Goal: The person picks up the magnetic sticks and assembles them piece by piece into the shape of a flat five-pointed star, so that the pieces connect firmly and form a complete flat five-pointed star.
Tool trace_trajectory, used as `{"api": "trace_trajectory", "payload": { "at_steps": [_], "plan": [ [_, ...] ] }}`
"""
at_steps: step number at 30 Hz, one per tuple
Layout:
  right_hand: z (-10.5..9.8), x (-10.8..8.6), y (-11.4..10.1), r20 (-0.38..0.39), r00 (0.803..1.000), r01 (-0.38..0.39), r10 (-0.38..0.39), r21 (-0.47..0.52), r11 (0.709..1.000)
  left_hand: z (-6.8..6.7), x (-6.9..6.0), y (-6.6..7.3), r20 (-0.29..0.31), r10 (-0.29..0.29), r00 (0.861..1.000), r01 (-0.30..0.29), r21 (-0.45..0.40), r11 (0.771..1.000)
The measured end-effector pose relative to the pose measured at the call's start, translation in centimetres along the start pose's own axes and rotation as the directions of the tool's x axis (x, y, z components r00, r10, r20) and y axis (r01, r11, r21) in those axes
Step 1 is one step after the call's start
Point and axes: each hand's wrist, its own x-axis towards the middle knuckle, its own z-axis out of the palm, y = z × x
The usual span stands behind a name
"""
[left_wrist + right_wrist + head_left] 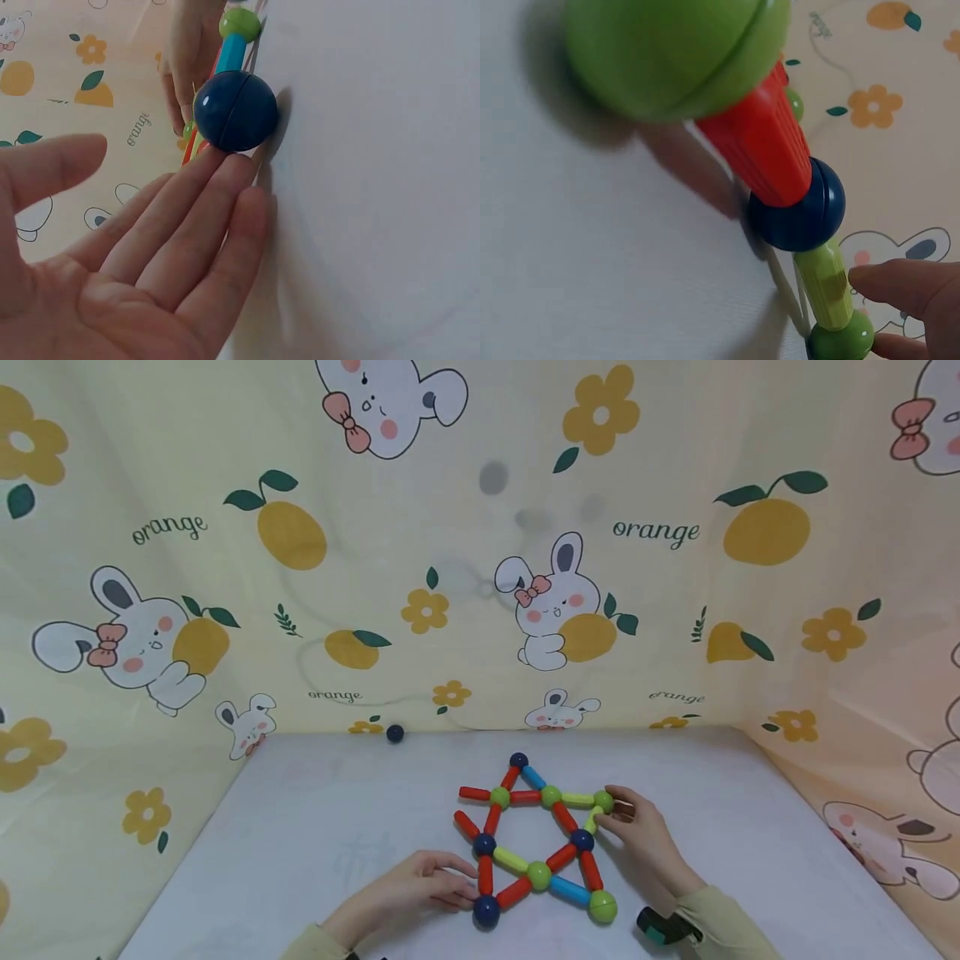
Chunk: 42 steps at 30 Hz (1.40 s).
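Observation:
A flat star-shaped figure of magnetic balls and rods lies on the white table, with red, blue and yellow-green rods [510, 860] between navy and green balls. At its lower left corner, the fingertips of my left hand [427, 881] touch a navy ball [236, 111]; the fingers are nearly straight and the thumb stands away. My right hand [645, 835] is at the right corner, its fingers bent about a green ball [603, 801]. Its thumb lies against the short yellow-green rod [826, 289] joining that ball to a navy ball [799, 206]. Two red rods [474, 793] at the left have free ends.
One loose navy ball [395, 733] lies at the table's back edge, in front of a printed cloth backdrop [480, 677]. A black band [667, 927] is by the right sleeve. White table surface [300, 810] surrounds the figure.

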Motion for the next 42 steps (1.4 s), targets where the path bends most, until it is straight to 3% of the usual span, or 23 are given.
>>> {"api": "trace_trajectory", "payload": {
  "at_steps": [3,6,11,13,15,16,18,21,23,25,27,29,31,36,42],
  "plan": [
    [0.1,0.4,0.2,0.000,1.000,0.000,0.000,-0.010,1.000,0.0,-0.1,0.1,0.042,0.001,0.999,0.000,-0.021,1.000],
    [0.2,0.7,0.5,0.002,1.000,-0.004,0.004,-0.017,1.000,-0.7,-0.1,0.3,0.030,0.008,1.000,-0.007,-0.031,0.999],
    [0.3,0.9,0.7,0.001,1.000,-0.005,0.005,-0.026,1.000,-3.8,0.6,0.9,-0.080,0.052,0.995,-0.058,-0.073,0.996],
    [0.2,0.8,0.7,-0.002,1.000,-0.006,0.006,-0.031,1.000,-5.4,1.1,1.2,-0.151,0.078,0.985,-0.092,-0.086,0.992],
    [0.1,0.8,0.6,0.000,1.000,-0.008,0.008,-0.034,0.999,-7.2,1.8,1.6,-0.242,0.112,0.964,-0.138,-0.095,0.986],
    [0.1,0.8,0.6,0.002,1.000,-0.008,0.009,-0.036,0.999,-8.0,2.1,1.8,-0.301,0.132,0.944,-0.166,-0.090,0.982],
    [0.0,0.7,0.6,0.005,1.000,-0.011,0.011,-0.037,0.999,-9.7,2.9,2.3,-0.428,0.172,0.887,-0.220,-0.064,0.973],
    [-0.1,0.8,0.7,0.003,1.000,-0.009,0.009,-0.033,0.999,-12.3,4.2,3.1,-0.580,0.266,0.770,-0.302,0.036,0.953],
    [0.0,0.8,0.8,0.001,1.000,-0.009,0.009,-0.027,1.000,-13.9,4.8,3.4,-0.634,0.334,0.698,-0.327,0.133,0.936],
    [0.0,0.9,0.8,0.001,1.000,-0.008,0.008,-0.025,1.000,-15.4,5.4,3.4,-0.656,0.391,0.645,-0.326,0.227,0.918],
    [0.1,0.9,0.8,0.007,1.000,-0.008,0.008,-0.019,1.000,-16.6,5.8,3.2,-0.666,0.424,0.614,-0.299,0.301,0.905],
    [0.0,0.9,0.8,0.008,1.000,-0.010,0.010,-0.021,1.000,-17.5,6.3,3.0,-0.669,0.434,0.603,-0.276,0.336,0.901],
    [0.0,0.9,0.9,0.005,1.000,-0.010,0.010,-0.021,1.000,-18.1,6.9,2.7,-0.672,0.429,0.604,-0.255,0.348,0.902],
    [0.1,1.0,1.1,-0.011,1.000,-0.001,0.000,-0.030,1.000,-18.8,7.8,2.4,-0.681,0.394,0.617,-0.212,0.338,0.917],
    [0.3,0.9,1.0,-0.024,1.000,0.005,-0.006,-0.025,1.000,-18.8,8.6,2.2,-0.683,0.353,0.639,-0.175,0.318,0.932]
  ]
}}
